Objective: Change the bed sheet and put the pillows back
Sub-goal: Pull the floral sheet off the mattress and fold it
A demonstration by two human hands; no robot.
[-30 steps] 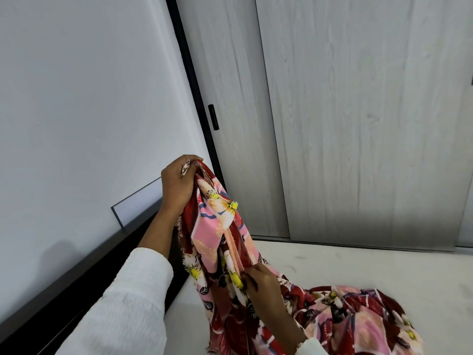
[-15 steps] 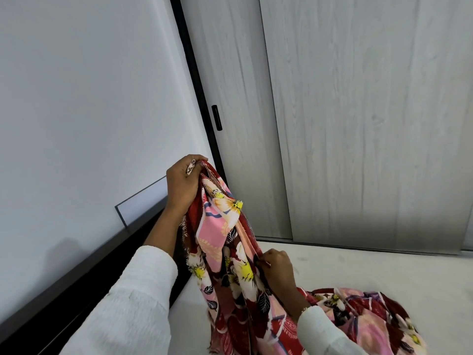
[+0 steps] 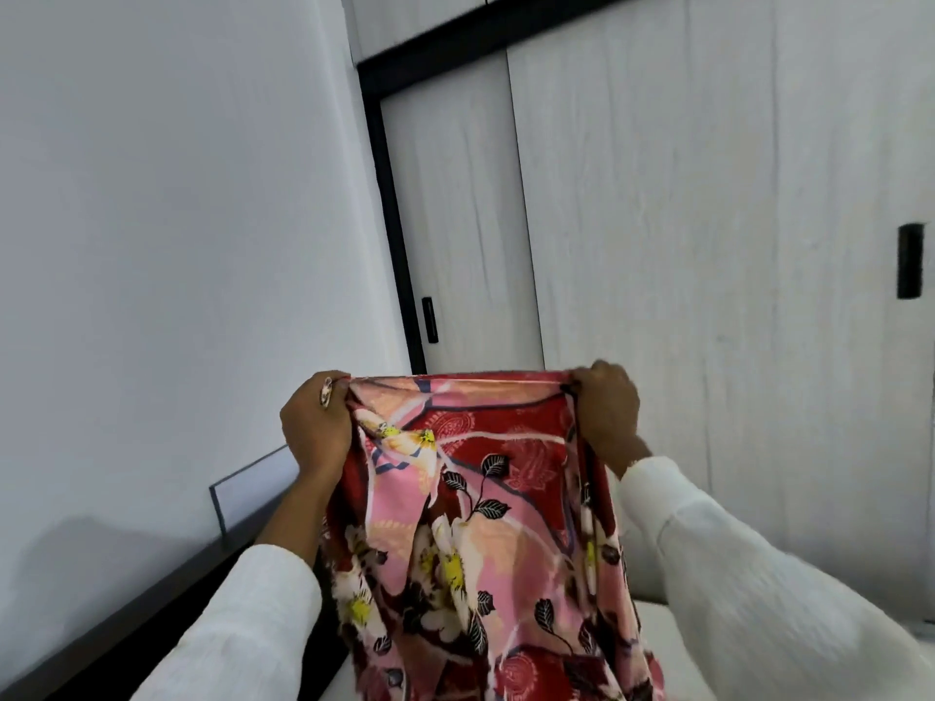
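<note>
Item: floral bed sheet [image 3: 485, 503], red and pink with white and yellow flowers. Compared with half a second ago, its top edge is now being stretched level between both hands, where before it was being gathered in a bunch with the right hand lower down. The left hand [image 3: 316, 427] is being kept closed on the left corner, fingers curled round the cloth; the right hand [image 3: 607, 412] is being kept closed on the right corner likewise. The sheet is being hung downward between the white sleeves [image 3: 243, 624], its lower part being lost below the frame. Behind it, grey wardrobe doors [image 3: 708, 245] and a white wall [image 3: 177, 220] are being shown higher up than before.
</note>
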